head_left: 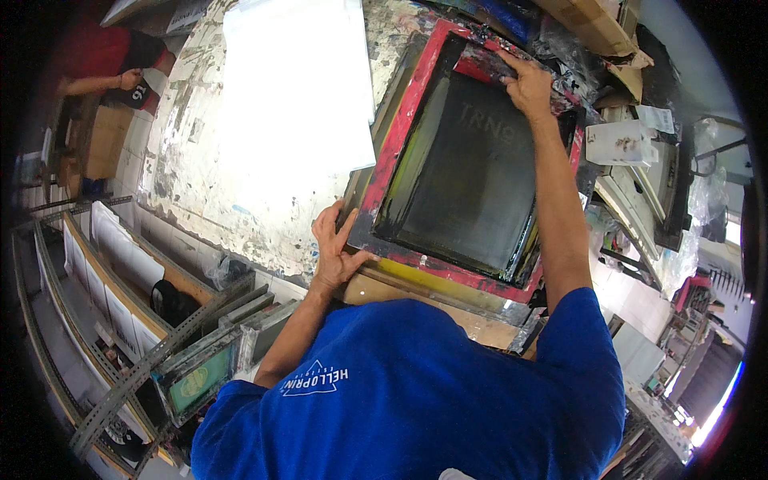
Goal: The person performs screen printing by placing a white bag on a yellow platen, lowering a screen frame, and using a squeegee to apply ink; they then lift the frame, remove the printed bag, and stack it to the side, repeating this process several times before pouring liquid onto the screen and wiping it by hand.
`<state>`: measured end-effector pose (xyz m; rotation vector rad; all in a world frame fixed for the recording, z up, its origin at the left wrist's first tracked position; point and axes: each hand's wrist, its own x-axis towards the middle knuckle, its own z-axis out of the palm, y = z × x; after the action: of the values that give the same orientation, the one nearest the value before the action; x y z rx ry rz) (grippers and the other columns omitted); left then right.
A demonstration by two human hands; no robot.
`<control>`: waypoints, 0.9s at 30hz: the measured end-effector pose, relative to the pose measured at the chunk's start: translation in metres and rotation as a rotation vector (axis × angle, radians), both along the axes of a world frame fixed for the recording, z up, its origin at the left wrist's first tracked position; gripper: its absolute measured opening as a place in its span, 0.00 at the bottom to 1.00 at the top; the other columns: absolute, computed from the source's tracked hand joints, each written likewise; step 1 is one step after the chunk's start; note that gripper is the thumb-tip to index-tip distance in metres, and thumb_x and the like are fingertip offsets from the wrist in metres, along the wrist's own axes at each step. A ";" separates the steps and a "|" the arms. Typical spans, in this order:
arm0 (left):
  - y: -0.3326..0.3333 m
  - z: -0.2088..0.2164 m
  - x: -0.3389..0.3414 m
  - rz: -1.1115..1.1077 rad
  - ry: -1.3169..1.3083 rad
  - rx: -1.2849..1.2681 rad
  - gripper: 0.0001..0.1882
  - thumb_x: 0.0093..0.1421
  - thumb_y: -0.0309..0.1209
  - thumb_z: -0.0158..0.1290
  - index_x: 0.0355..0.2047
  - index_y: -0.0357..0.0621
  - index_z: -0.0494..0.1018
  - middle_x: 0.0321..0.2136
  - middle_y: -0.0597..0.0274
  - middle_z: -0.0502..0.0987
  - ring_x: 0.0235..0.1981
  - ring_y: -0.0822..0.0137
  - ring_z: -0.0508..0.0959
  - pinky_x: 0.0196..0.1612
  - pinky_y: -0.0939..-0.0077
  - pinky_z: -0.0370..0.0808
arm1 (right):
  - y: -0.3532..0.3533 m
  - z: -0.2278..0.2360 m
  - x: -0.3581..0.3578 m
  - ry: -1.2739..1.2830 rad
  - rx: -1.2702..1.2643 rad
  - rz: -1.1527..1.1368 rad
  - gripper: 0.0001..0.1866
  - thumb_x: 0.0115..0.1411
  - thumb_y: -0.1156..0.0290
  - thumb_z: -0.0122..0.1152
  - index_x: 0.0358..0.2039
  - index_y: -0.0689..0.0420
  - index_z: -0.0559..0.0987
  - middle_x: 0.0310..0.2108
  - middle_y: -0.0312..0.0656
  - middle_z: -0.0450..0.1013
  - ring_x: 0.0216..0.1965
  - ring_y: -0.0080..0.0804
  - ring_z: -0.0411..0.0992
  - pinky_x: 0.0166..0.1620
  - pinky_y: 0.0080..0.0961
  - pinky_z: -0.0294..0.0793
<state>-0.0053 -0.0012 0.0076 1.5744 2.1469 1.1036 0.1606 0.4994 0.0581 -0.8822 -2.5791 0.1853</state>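
A screen printing frame with red, ink-stained bars and a dark mesh lies tilted on the worktable in front of me. Faint pale lettering shows on the mesh. My left hand holds the near left corner, its thumb along the front bar and its index finger along the left side. With my arm stretched over the right side, my right hand grips the far bar, the index finger reaching out along it. Red smears lie by those fingertips. What is under the palm is hidden.
White sheets lie stacked left of the frame on the paint-spattered worktable. Metal shelving holding boards stands at lower left. A white container and cardboard boxes crowd the right side. Another person's hand shows at far left.
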 end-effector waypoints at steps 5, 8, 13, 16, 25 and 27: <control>0.000 0.005 0.001 -0.011 -0.056 -0.077 0.53 0.37 0.52 0.74 0.62 0.37 0.71 0.58 0.45 0.69 0.61 0.49 0.64 0.63 0.53 0.54 | -0.051 -0.003 0.012 0.032 0.016 -0.014 0.30 0.52 0.72 0.65 0.57 0.33 0.79 0.31 0.44 0.77 0.37 0.49 0.78 0.40 0.47 0.75; -0.001 0.007 0.007 0.052 -0.110 -0.018 0.53 0.37 0.51 0.74 0.62 0.36 0.71 0.52 0.48 0.70 0.57 0.50 0.65 0.63 0.56 0.54 | -0.101 0.001 0.022 0.007 0.110 -0.067 0.29 0.54 0.71 0.65 0.56 0.32 0.79 0.31 0.45 0.76 0.34 0.48 0.78 0.37 0.44 0.74; -0.002 0.009 0.013 0.085 -0.182 0.103 0.53 0.37 0.47 0.76 0.62 0.36 0.71 0.50 0.50 0.70 0.56 0.52 0.64 0.63 0.58 0.56 | -0.208 0.040 0.046 -0.051 -0.044 -0.108 0.29 0.53 0.74 0.63 0.56 0.34 0.80 0.28 0.45 0.74 0.31 0.48 0.76 0.35 0.45 0.72; 0.001 0.020 0.014 0.104 -0.188 0.151 0.52 0.38 0.44 0.76 0.63 0.36 0.70 0.50 0.51 0.70 0.56 0.53 0.64 0.62 0.58 0.58 | -0.275 0.078 0.063 -0.070 -0.115 -0.098 0.29 0.52 0.74 0.64 0.55 0.35 0.80 0.27 0.45 0.73 0.30 0.46 0.75 0.34 0.43 0.71; 0.061 0.112 0.020 0.176 -0.386 0.531 0.48 0.41 0.35 0.77 0.61 0.30 0.70 0.49 0.53 0.68 0.55 0.58 0.66 0.60 0.65 0.65 | -0.339 0.213 0.076 -0.022 0.058 -0.083 0.33 0.42 0.64 0.71 0.55 0.43 0.83 0.28 0.43 0.72 0.29 0.44 0.71 0.35 0.38 0.70; 0.088 0.144 0.021 0.212 -0.436 0.613 0.50 0.42 0.34 0.77 0.64 0.29 0.67 0.53 0.51 0.68 0.57 0.59 0.67 0.62 0.66 0.64 | -0.318 0.232 0.075 -0.025 0.207 -0.079 0.36 0.38 0.60 0.74 0.55 0.44 0.83 0.27 0.42 0.73 0.27 0.43 0.70 0.34 0.37 0.70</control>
<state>0.0152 0.0873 0.1520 1.1478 1.7930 2.1003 0.2360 0.1818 0.2897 -0.9108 -2.5243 -0.1147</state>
